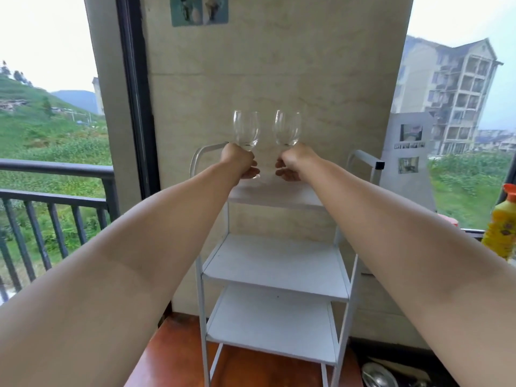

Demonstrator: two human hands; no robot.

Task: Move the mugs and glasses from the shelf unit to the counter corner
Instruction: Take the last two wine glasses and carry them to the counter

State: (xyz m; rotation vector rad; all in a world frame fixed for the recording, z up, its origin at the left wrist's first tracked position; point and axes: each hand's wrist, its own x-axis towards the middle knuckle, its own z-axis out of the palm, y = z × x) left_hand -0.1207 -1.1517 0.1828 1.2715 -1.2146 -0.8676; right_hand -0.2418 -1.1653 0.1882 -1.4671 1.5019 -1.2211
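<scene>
Gripping one wine glass (246,129) by the stem in our left hand (240,160) and another (287,128) in our right hand (293,162), just above the shelf unit's (275,265) top tier, we should lift both upright, kept apart.

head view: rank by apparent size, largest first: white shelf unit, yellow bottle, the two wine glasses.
1. white shelf unit, by far the largest.
2. yellow bottle, cut off by the frame edge, so unsure.
3. left wine glass and right wine glass: look alike, not ranked.
</scene>
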